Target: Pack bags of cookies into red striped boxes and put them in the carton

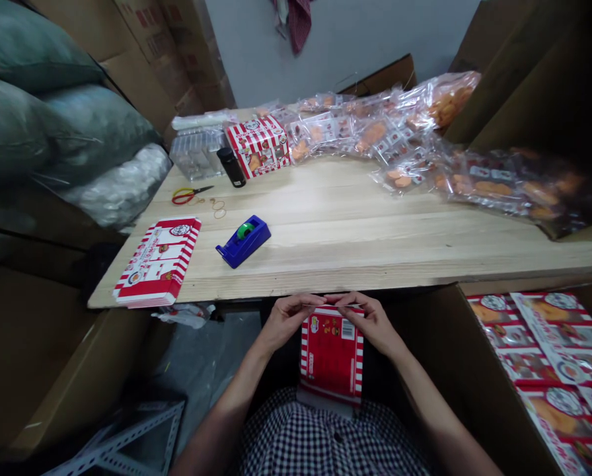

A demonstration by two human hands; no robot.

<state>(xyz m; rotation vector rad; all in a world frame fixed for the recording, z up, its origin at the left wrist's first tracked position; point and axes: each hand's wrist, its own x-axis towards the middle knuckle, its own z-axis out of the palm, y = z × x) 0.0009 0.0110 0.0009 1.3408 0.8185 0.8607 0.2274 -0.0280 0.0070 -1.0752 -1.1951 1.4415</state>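
A red-and-white striped cardboard box [332, 357] with a barcode is held in front of my body, just below the table's front edge. My left hand [289, 319] pinches its upper left end, and my right hand [372, 324] pinches the upper right end. Both sets of fingers meet along the box's top edge; whether its flap is closed I cannot tell. Beyond my hands on the table lie a blue tape dispenser [246, 243] with a green core and a stack of flat striped cartons [160, 261].
Scissors [189, 194], rubber bands [218, 208], a black bottle [231, 166] and an upright striped box [260, 145] stand on the table [326, 225]. Plastic packets of orange toy food [375, 132] line its back. An open carton [479, 377] holds striped boxes [563, 337] at right.
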